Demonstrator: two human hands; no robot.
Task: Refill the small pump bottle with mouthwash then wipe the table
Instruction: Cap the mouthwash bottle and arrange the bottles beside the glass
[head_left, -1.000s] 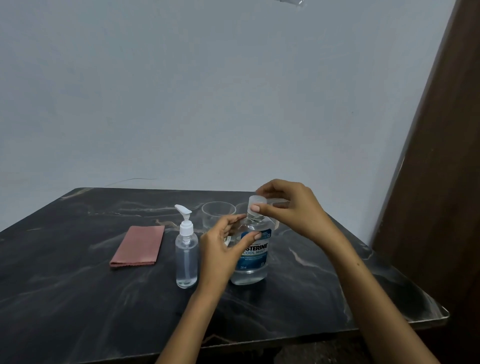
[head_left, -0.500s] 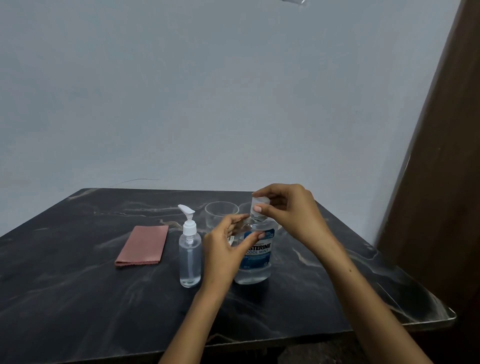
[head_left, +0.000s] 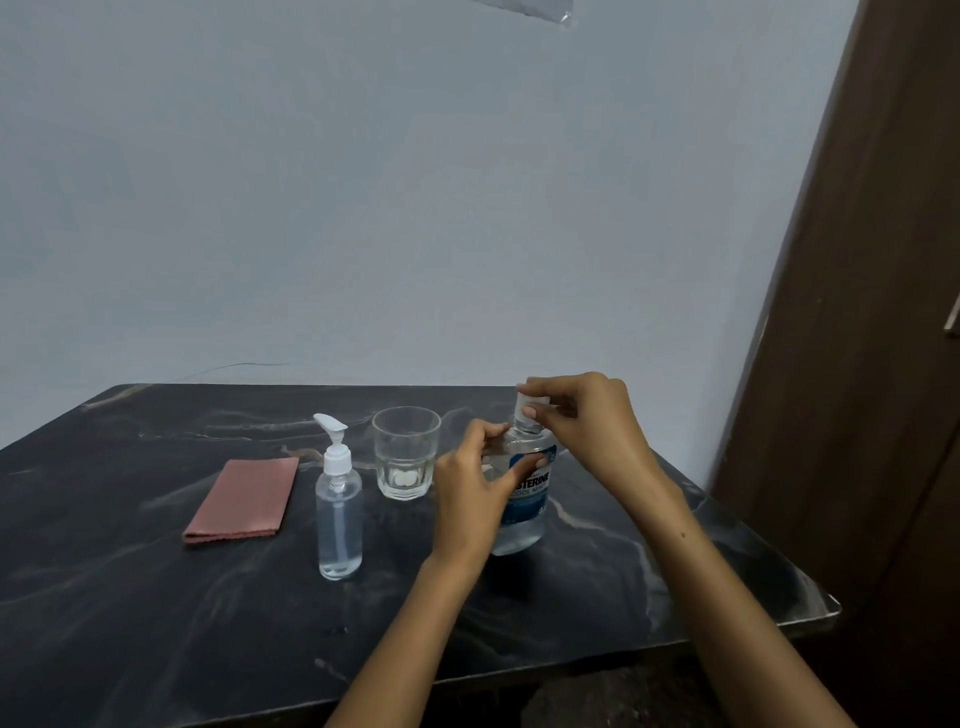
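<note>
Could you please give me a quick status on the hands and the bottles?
Left hand grips mouthwash bottle; right hand pinches its cap. Pump bottle upright, pump on. Glass and cloth nearby, nothing blocking.

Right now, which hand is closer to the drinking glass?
Left. The left hand holds the mouthwash bottle just right of the glass. The right hand grips the bottle's cap, farther right.
</note>
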